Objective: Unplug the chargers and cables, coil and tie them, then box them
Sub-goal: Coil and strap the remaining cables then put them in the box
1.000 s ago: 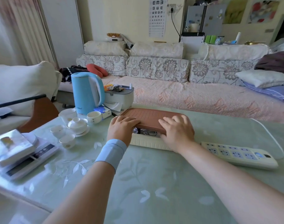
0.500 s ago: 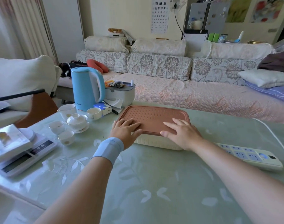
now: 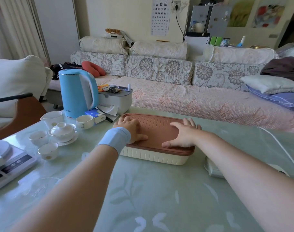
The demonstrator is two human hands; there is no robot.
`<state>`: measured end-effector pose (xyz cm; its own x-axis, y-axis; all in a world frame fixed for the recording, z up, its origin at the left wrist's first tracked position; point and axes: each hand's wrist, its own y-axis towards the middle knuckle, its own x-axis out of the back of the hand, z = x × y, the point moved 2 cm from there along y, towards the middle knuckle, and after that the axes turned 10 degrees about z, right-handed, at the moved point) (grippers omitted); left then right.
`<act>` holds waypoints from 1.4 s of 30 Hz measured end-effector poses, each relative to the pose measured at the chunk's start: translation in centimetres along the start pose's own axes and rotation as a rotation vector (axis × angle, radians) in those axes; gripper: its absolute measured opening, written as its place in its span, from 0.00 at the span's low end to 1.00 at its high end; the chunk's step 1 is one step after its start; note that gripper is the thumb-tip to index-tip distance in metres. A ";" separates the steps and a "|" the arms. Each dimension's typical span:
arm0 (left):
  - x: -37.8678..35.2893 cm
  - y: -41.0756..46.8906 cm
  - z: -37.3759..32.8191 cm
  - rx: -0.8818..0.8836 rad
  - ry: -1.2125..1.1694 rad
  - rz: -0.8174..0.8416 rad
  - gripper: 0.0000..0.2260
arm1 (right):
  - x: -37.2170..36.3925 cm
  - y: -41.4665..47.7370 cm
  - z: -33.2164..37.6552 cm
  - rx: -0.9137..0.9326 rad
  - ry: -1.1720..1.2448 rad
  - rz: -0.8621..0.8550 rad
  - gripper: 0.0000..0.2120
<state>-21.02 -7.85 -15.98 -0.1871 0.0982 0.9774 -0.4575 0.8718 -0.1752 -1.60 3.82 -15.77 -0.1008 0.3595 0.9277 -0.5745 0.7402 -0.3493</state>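
On the glass tabletop, left hand and right hand pressed flat, fingers spread, seemingly seating the brown lid onto the cream box.

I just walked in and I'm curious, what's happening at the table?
A person presses the left hand and the right hand flat on the brown lid of a cream storage box on the green table. The lid looks fully seated. A white power strip lies beside the box, partly hidden behind the right forearm.
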 end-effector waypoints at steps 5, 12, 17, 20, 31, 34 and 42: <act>1.5 4.4 0.9 -0.059 0.043 0.225 0.56 | 0.8 3.3 -0.5 0.022 -0.046 0.170 0.71; 0.8 8.1 1.9 -0.080 0.136 0.359 0.64 | 0.3 5.0 -1.4 0.055 -0.058 0.229 0.73; 0.8 6.8 1.6 -0.053 0.104 0.301 0.61 | -0.1 4.3 -1.5 0.078 -0.009 0.166 0.71; 0.4 4.6 1.7 0.011 -0.034 0.187 0.58 | -1.2 2.6 -1.2 0.070 0.076 0.018 0.67; -2.3 -0.1 2.4 0.120 -0.164 -0.187 0.37 | -3.4 -0.7 -0.4 -0.019 0.204 -0.132 0.51; -2.3 0.2 2.5 0.133 -0.201 -0.186 0.38 | -3.6 -0.4 -0.2 -0.048 0.242 -0.211 0.48; -3.6 -2.1 1.7 0.299 -0.613 -0.417 0.27 | -4.0 -1.8 -0.4 -0.079 0.669 -0.247 0.30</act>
<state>-20.88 -10.87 -19.30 -0.3536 -0.5647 0.7457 -0.7925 0.6044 0.0819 0.21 1.29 -18.89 0.5590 0.4284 0.7099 -0.4532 0.8748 -0.1711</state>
